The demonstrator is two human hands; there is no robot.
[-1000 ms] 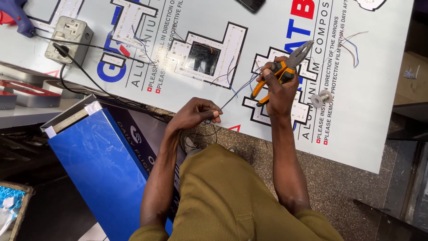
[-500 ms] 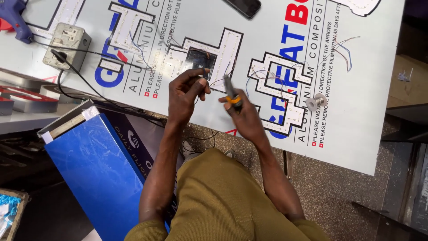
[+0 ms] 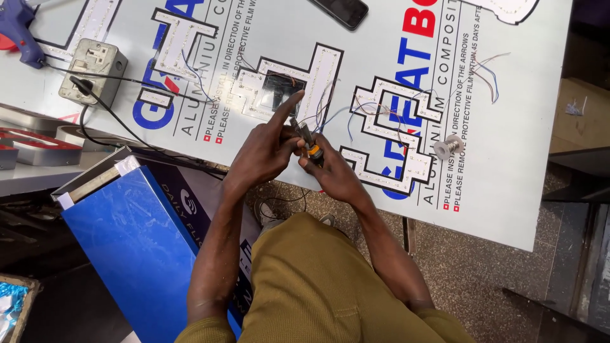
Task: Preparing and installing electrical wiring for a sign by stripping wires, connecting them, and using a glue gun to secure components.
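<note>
My right hand (image 3: 333, 174) grips orange-handled pliers (image 3: 309, 145) over the near edge of a white printed panel (image 3: 508, 146). My left hand (image 3: 267, 149) meets the pliers' jaws, pinching a thin wire there with its forefinger stretched out. Both hands hover just in front of a letter-shaped LED channel (image 3: 286, 86) with a dark middle. A second LED letter shape (image 3: 397, 136) lies to the right, with thin blue and white wires (image 3: 346, 114) running between them.
A grey socket box (image 3: 94, 71) with a black cable sits at the panel's left, beside a blue glue gun (image 3: 19, 32). A black phone (image 3: 340, 11) lies at the top, a solder spool (image 3: 448, 147) at right. A blue box (image 3: 127, 241) stands by my left leg.
My right hand brought the pliers from the right of the panel leftward to the middle. My left hand rose from my lap onto the panel edge, and both now meet at the wire.
</note>
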